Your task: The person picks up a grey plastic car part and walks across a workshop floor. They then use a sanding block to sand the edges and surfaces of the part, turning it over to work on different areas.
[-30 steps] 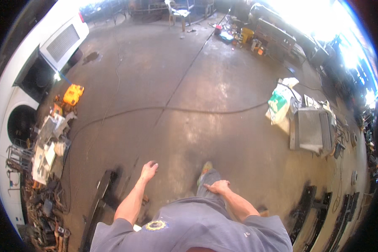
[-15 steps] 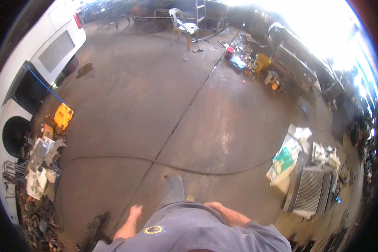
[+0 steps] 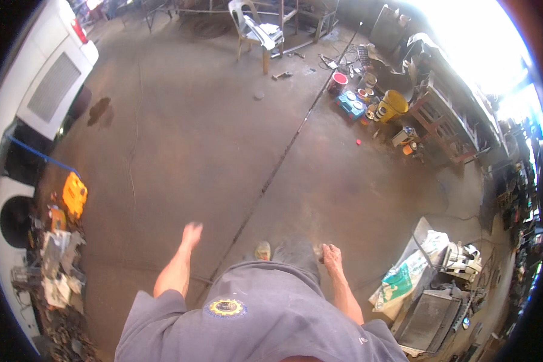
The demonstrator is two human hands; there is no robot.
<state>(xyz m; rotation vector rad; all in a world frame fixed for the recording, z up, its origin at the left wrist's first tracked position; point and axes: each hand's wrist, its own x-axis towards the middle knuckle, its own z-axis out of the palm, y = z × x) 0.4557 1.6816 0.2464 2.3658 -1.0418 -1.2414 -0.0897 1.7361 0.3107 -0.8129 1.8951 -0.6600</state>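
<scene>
Flanking blurred grey trousers, left hand and right hand, cannot tell either grip's state

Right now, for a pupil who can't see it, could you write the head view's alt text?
A person's left hand and right hand hang apart above a brown workshop floor. A white vehicle stands at left, a yellow bucket ahead right.

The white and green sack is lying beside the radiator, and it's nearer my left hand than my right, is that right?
Not quite: the white and green sack is nearer your right hand than your left hand. The head view shows it over on the right, lying beside the radiator, as you said.
</scene>
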